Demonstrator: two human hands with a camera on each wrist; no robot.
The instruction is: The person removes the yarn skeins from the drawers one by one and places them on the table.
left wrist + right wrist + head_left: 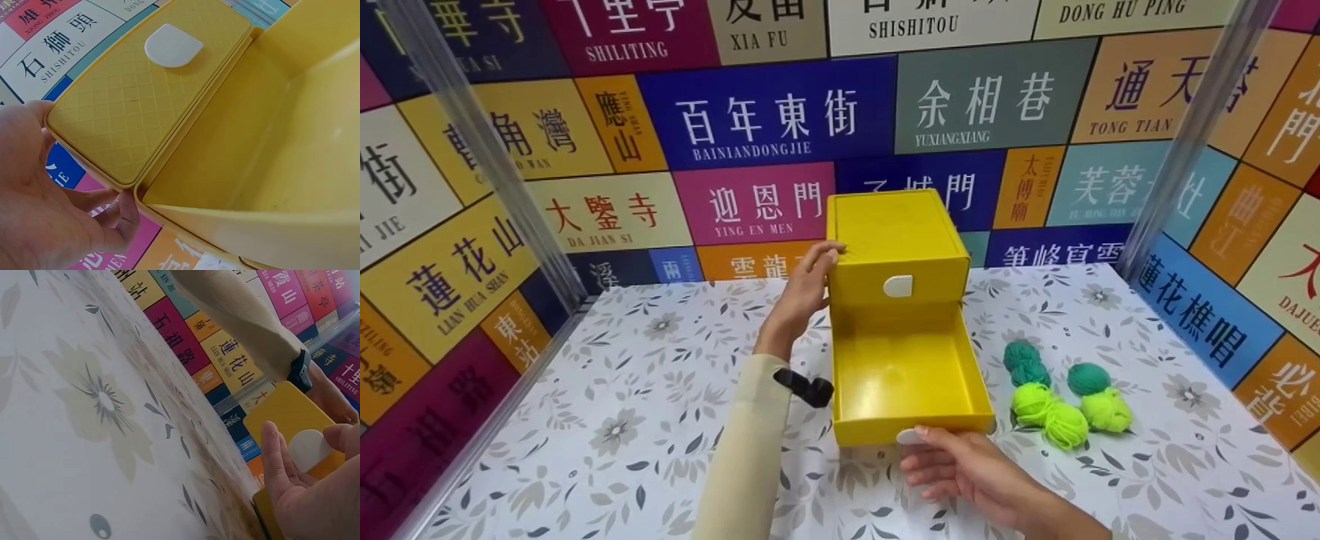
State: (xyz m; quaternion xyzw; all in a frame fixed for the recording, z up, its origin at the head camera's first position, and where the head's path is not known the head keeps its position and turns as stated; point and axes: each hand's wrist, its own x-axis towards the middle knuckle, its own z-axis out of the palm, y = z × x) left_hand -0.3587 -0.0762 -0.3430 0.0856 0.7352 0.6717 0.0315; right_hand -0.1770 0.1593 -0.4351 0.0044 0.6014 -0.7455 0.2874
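Yellow box (896,225) stood left of yarn balls (1033,405) | your left hand (806,289) gripped its far left side | your right hand (967,472) pinched the drawer (874,433) knob (910,436) | straight, level guiding likely suited

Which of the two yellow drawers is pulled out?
The lower drawer, extended toward the person, with the right hand at its white handle; the upper drawer sits closed above.
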